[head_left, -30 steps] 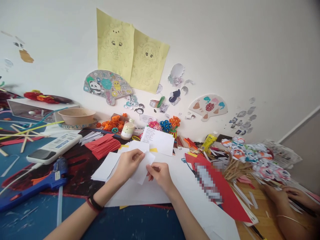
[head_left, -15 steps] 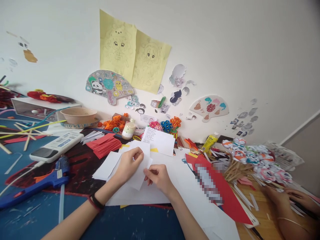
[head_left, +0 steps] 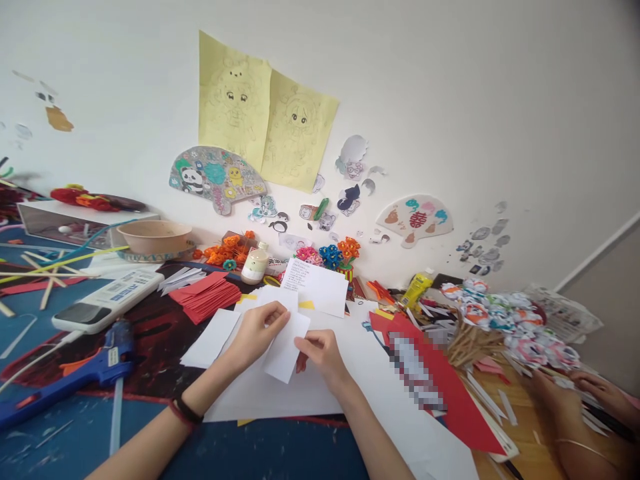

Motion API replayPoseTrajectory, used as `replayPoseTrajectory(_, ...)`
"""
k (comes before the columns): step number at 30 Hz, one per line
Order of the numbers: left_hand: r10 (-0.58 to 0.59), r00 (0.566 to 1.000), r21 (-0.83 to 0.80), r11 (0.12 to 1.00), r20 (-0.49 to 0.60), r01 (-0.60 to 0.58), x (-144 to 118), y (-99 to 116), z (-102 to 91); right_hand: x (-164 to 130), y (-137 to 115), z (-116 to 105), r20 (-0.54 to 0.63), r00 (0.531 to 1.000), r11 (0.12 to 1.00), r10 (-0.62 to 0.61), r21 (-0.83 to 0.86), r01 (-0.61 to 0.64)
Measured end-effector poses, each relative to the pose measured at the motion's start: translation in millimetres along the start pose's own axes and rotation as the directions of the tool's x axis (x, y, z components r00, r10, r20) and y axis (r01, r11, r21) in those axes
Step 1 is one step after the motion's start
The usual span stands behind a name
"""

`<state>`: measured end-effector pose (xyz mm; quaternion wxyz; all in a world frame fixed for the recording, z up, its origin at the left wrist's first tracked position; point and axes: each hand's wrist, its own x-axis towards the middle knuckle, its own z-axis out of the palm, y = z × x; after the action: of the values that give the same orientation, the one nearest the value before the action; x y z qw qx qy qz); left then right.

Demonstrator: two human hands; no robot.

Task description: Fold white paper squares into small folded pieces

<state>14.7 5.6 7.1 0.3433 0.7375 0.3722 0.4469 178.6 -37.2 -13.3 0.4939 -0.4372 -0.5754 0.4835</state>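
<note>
White paper slip [head_left: 286,347] is being held just above the desk between two bare hands. The left hand [head_left: 257,331] is pinching its top edge, thumb and fingers narrowed onto the sheet, while the right hand [head_left: 320,353] is gripping its right side with closed fingertips. The slip is hanging slightly tilted, its lower corner pointing back toward the person.

To fold or crease it cleanly, both pinches would likely need to be staying near the edges, keeping the sheet taut and the corners lined up before pressing it down.

Directly under the hands, large white sheets [head_left: 280,393] are lying flat, giving an open working patch. Left of the left hand, a stack of red paper [head_left: 207,297] is sitting near, and farther left a blue glue gun [head_left: 75,373] is resting well apart. Beyond the hands, a printed note [head_left: 317,285] is lying by a small bottle [head_left: 255,263]. Right of the right hand, a red sheet [head_left: 450,393] is crowding the edge, and another person's hands [head_left: 575,393] are working farther right beside paper flowers [head_left: 500,313], so room is tighter there.
</note>
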Motion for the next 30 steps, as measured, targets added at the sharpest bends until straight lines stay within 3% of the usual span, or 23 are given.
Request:
replayPoseTrajectory(3,0.029,0.995,0.026,0.999,0.098,-0.032,-3,6,0.5,3,1,-3,-0.010,0.998,0.995,0.061,0.085,-0.060)
replayPoseTrajectory(6,0.030,0.985,0.042,0.998,0.168,-0.038,-5,7,5.3,4,2,-8,-0.063,0.998,0.998,0.017,0.065,-0.012)
replayPoseTrajectory(10,-0.016,0.984,0.023,1.000,0.175,0.012,-6,1,13.4,3,2,-9,-0.089,0.995,0.998,-0.054,0.008,0.055)
replayPoseTrajectory(16,-0.080,0.984,-0.134,0.986,0.158,0.101,-7,-3,20.7,4,3,-8,-0.174,0.977,0.991,-0.122,-0.081,0.109)
replayPoseTrajectory(21,-0.074,0.975,-0.155,0.982,0.210,0.108,-8,6,19.0,10,4,-25,-0.441,0.880,0.980,-0.178,0.000,0.198)
replayPoseTrajectory(26,-0.127,0.990,-0.048,0.990,0.066,0.130,-6,12,4.4,13,9,-42,-0.594,0.801,0.964,-0.075,0.163,0.211)
replayPoseTrajectory(30,-0.168,0.986,-0.021,0.985,0.015,0.169,-4,7,2.6,12,10,-35,-0.584,0.807,0.964,-0.083,0.159,0.214)
